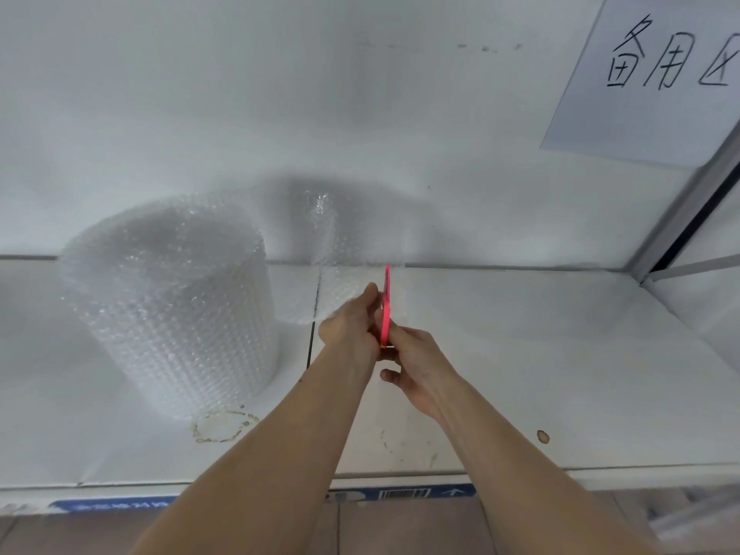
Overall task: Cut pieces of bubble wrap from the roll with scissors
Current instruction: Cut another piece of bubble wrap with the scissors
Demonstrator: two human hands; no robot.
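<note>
Roll stands upright at left on the table, its loose sheet drawn out right toward the wall.

Your left hand pinches the sheet's near edge, fingers pressed together. Your right hand grips the red scissors, fingers curled through the handles; the blades point away from you and whether they are parted cannot be told.

Judged step: 1 cut across the sheet. Keep it taut, hold your left fingers clear of the blades, and run the cut straight.
</note>
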